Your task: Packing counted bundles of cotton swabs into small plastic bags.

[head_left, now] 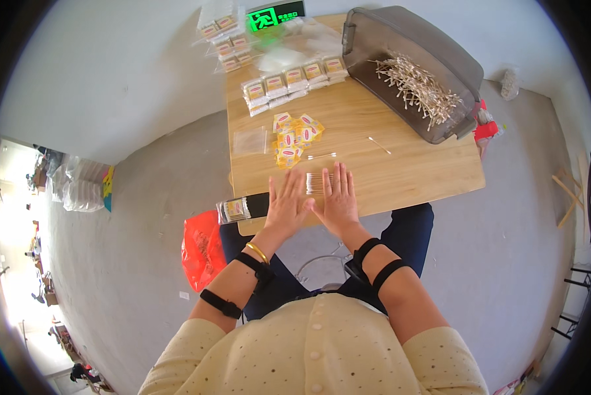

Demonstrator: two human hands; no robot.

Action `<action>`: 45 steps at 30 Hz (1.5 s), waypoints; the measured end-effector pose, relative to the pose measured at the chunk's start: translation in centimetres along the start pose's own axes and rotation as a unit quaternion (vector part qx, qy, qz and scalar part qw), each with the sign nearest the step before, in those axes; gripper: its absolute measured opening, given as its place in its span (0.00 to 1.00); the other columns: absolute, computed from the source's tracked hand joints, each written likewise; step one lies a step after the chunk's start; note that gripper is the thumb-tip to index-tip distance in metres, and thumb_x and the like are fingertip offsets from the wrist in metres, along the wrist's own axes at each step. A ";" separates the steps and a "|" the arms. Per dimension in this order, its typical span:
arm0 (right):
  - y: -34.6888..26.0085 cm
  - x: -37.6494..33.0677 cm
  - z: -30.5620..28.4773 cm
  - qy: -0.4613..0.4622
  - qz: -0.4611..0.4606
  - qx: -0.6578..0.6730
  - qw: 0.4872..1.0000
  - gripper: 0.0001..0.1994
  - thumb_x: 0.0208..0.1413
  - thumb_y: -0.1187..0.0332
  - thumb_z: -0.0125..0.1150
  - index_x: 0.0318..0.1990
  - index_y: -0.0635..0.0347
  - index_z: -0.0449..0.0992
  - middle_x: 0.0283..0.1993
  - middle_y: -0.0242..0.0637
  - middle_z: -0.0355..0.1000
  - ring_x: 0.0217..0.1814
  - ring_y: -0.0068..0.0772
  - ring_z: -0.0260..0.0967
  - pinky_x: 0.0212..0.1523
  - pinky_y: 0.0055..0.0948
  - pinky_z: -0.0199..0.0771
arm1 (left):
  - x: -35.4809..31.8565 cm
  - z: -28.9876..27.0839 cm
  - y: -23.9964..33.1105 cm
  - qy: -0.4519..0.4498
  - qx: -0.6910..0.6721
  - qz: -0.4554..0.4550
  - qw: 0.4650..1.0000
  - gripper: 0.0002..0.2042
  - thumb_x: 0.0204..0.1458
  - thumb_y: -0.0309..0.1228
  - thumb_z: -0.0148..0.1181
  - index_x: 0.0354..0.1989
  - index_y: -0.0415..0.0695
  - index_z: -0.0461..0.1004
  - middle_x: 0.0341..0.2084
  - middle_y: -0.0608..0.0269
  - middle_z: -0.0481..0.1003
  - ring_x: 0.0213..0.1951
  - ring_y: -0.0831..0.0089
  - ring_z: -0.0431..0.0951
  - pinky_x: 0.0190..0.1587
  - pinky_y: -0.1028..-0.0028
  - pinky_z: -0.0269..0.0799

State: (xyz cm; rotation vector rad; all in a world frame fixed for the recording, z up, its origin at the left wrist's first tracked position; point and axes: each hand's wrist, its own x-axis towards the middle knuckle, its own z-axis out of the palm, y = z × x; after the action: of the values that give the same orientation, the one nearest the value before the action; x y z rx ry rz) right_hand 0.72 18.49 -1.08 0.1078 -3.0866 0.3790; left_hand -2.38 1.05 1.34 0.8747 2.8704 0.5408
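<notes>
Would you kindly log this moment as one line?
left hand: open; right hand: open; cotton swabs: row between hands; grey bin: holding loose swabs

We see a smooth, wood-grained tabletop with a faint sheen. The bin is glossy, see-through plastic; the flat bag is thin, clear plastic, the red bag shiny, crinkled plastic. Our swabs have matt, cottony tips. The labels look like paper, our bangle polished metal, our shirt soft cloth.
</notes>
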 end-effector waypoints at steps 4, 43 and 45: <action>0.8 -0.3 0.3 -0.002 -0.003 -0.027 1.000 0.48 0.60 0.35 0.48 0.76 0.65 0.45 0.79 0.60 0.38 0.82 0.59 0.30 0.79 0.51 0.29 | -2.6 -2.0 -4.6 0.086 -0.033 -0.169 0.981 0.31 0.65 0.43 0.50 0.73 0.44 0.54 0.74 0.51 0.51 0.75 0.56 0.47 0.75 0.46 0.31; -13.6 2.0 4.2 -0.071 -0.137 0.040 0.987 0.49 0.58 0.40 0.56 0.75 0.65 0.46 0.79 0.59 0.36 0.83 0.56 0.30 0.80 0.51 0.30 | -6.5 1.5 -14.9 0.307 -0.479 -0.473 0.673 0.26 0.62 0.52 0.59 0.24 0.40 0.73 0.21 0.72 0.69 0.25 0.81 0.66 0.30 0.75 0.66; -14.7 2.0 4.4 -0.071 -0.132 0.057 0.987 0.49 0.57 0.39 0.57 0.75 0.65 0.46 0.79 0.59 0.36 0.83 0.55 0.30 0.80 0.51 0.31 | -6.6 1.5 -15.0 0.314 -0.473 -0.468 0.678 0.26 0.62 0.52 0.59 0.24 0.40 0.73 0.20 0.73 0.69 0.25 0.82 0.66 0.29 0.74 0.66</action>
State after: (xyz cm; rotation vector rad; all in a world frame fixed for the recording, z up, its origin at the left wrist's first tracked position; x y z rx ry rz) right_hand -0.26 3.08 -1.73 0.5630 -3.1267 0.5571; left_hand -4.46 -13.76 -5.53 -1.0453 2.2709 2.0488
